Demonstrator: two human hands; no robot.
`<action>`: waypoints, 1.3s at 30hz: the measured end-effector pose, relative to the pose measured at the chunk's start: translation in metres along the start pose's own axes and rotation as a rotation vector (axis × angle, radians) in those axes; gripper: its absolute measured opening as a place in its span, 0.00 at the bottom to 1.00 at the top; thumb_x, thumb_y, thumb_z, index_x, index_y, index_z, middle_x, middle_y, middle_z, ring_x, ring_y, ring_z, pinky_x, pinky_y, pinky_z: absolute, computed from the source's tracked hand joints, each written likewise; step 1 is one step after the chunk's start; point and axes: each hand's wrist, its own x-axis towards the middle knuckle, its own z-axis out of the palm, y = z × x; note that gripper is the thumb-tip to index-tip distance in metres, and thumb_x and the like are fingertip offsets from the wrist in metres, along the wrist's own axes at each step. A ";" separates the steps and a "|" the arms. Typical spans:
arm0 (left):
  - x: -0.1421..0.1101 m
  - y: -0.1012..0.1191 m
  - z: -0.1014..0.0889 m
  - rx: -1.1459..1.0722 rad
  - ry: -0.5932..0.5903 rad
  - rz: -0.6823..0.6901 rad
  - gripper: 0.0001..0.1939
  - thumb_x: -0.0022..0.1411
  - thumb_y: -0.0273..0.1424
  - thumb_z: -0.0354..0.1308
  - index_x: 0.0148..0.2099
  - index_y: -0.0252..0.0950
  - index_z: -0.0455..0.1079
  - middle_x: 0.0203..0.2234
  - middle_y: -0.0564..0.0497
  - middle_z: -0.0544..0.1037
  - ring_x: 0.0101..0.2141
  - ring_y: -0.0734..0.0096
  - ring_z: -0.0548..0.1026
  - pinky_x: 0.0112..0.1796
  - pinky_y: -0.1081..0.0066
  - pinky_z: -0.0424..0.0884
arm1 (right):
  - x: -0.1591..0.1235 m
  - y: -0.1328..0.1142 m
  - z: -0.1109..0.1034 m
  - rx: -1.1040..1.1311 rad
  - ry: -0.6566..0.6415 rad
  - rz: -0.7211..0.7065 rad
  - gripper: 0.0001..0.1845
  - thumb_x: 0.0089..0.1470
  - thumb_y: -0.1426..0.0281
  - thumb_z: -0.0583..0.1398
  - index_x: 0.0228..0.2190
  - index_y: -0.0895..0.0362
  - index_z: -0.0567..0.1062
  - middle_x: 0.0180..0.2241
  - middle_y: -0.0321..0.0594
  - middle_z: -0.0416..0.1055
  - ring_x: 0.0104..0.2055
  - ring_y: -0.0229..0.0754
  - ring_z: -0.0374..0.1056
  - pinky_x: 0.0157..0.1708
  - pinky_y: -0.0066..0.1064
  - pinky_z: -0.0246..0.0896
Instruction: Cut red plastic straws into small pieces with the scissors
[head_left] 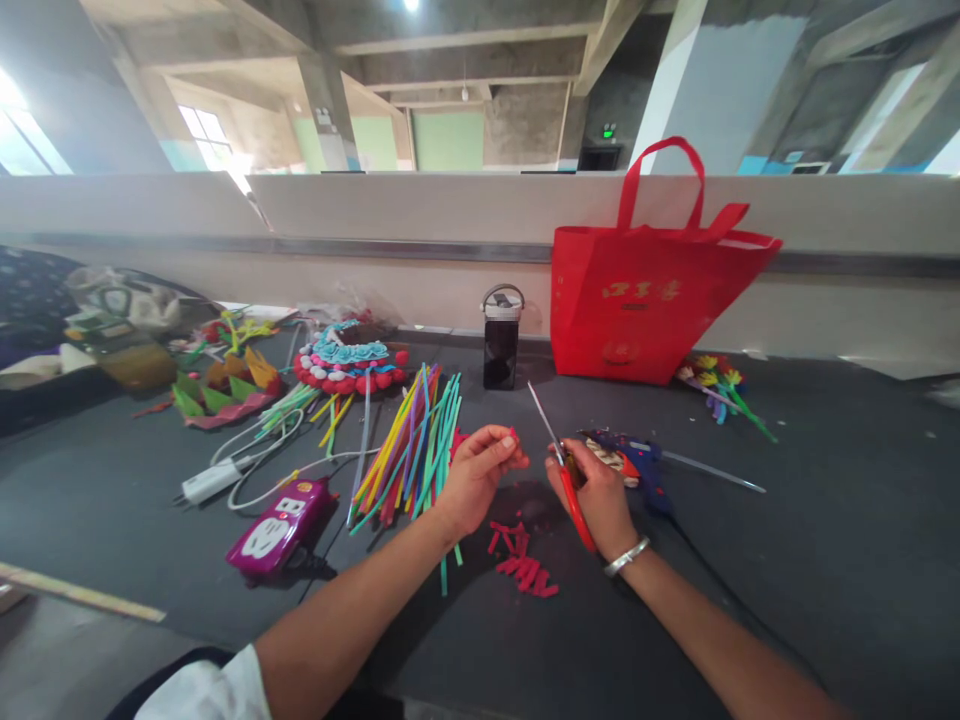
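Note:
My left hand [484,475] is closed in a pinch on a small red strip [514,434]; what the strip is made of I cannot make out. Wrapped in my right hand [596,500] is a pair of scissors [575,508] with orange-red handles, the blades pointing up and away from me. A small heap of cut red pieces [525,570] lies on the dark table between my forearms. Beside my left hand rests a bundle of colourful sticks [409,440]. Just past my right hand lies a blue glue gun [651,470] with a clear glue stick in it.
A red bag [645,310] and a black bottle [501,345] stand at the back. On the left are a purple box [277,530], a white plug [214,482] with cable, and handmade flower decorations [352,355]. A colourful flower bunch [720,385] lies right of the bag.

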 end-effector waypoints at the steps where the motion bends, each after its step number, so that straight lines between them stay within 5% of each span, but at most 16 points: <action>1: 0.000 0.000 0.000 0.026 0.003 -0.003 0.07 0.54 0.31 0.64 0.33 0.34 0.71 0.25 0.53 0.73 0.28 0.74 0.73 0.36 0.71 0.68 | 0.001 0.002 0.000 0.026 -0.003 0.016 0.12 0.55 0.64 0.57 0.39 0.55 0.73 0.32 0.39 0.77 0.30 0.41 0.73 0.31 0.28 0.64; 5: 0.004 0.001 -0.004 0.237 0.091 0.062 0.06 0.55 0.32 0.61 0.33 0.34 0.70 0.24 0.54 0.72 0.27 0.75 0.71 0.33 0.74 0.66 | 0.001 0.005 0.002 0.088 0.013 0.040 0.11 0.54 0.64 0.58 0.39 0.54 0.73 0.35 0.39 0.77 0.33 0.42 0.74 0.35 0.30 0.66; 9: 0.014 0.004 -0.018 0.690 0.230 0.221 0.06 0.54 0.31 0.60 0.29 0.35 0.68 0.21 0.56 0.70 0.24 0.77 0.67 0.27 0.76 0.61 | 0.003 0.005 0.002 0.126 0.039 0.043 0.11 0.53 0.64 0.58 0.38 0.54 0.73 0.35 0.40 0.77 0.35 0.42 0.74 0.36 0.31 0.67; 16: 0.028 0.017 -0.043 1.320 0.231 0.330 0.06 0.49 0.22 0.55 0.31 0.36 0.70 0.24 0.54 0.71 0.26 0.73 0.69 0.30 0.72 0.63 | 0.005 0.007 0.001 0.172 0.040 0.103 0.12 0.52 0.64 0.59 0.38 0.55 0.74 0.35 0.40 0.78 0.35 0.44 0.74 0.38 0.33 0.67; 21: 0.027 0.020 -0.042 1.435 0.137 0.437 0.08 0.48 0.20 0.54 0.29 0.36 0.70 0.29 0.51 0.72 0.33 0.69 0.70 0.35 0.70 0.65 | 0.006 0.006 0.000 0.196 0.045 0.115 0.12 0.51 0.64 0.59 0.38 0.56 0.74 0.34 0.40 0.77 0.34 0.44 0.73 0.37 0.34 0.66; 27: 0.028 0.016 -0.041 1.264 0.233 0.396 0.06 0.56 0.26 0.52 0.34 0.36 0.70 0.25 0.53 0.74 0.27 0.73 0.71 0.32 0.73 0.65 | 0.007 0.008 0.001 0.202 0.054 0.123 0.13 0.51 0.64 0.59 0.39 0.56 0.74 0.35 0.41 0.77 0.36 0.45 0.73 0.39 0.36 0.67; 29: 0.028 0.015 -0.039 1.204 0.161 0.334 0.06 0.57 0.29 0.52 0.34 0.35 0.70 0.24 0.54 0.73 0.26 0.74 0.70 0.30 0.74 0.65 | 0.007 0.008 0.002 0.199 0.054 0.118 0.14 0.51 0.64 0.59 0.39 0.56 0.74 0.35 0.41 0.77 0.36 0.44 0.73 0.39 0.35 0.67; 32: 0.022 0.017 -0.031 1.245 -0.121 0.153 0.07 0.56 0.30 0.53 0.33 0.35 0.72 0.24 0.53 0.74 0.26 0.74 0.70 0.28 0.75 0.64 | 0.007 0.009 0.003 0.192 0.056 0.114 0.13 0.51 0.64 0.59 0.39 0.56 0.74 0.36 0.42 0.77 0.36 0.44 0.73 0.39 0.35 0.67; 35: 0.012 0.024 -0.016 1.502 -0.432 0.004 0.06 0.52 0.29 0.55 0.31 0.35 0.73 0.23 0.53 0.75 0.25 0.72 0.70 0.27 0.75 0.62 | 0.007 0.011 0.004 0.185 0.056 0.117 0.14 0.51 0.64 0.58 0.39 0.56 0.74 0.36 0.42 0.77 0.36 0.44 0.73 0.39 0.35 0.67; 39: -0.002 0.031 0.003 1.770 -0.619 -0.056 0.05 0.47 0.26 0.57 0.26 0.38 0.73 0.22 0.51 0.76 0.26 0.68 0.72 0.28 0.73 0.61 | 0.007 0.012 0.004 0.169 0.051 0.106 0.15 0.51 0.64 0.59 0.40 0.56 0.74 0.36 0.43 0.77 0.36 0.45 0.73 0.39 0.35 0.67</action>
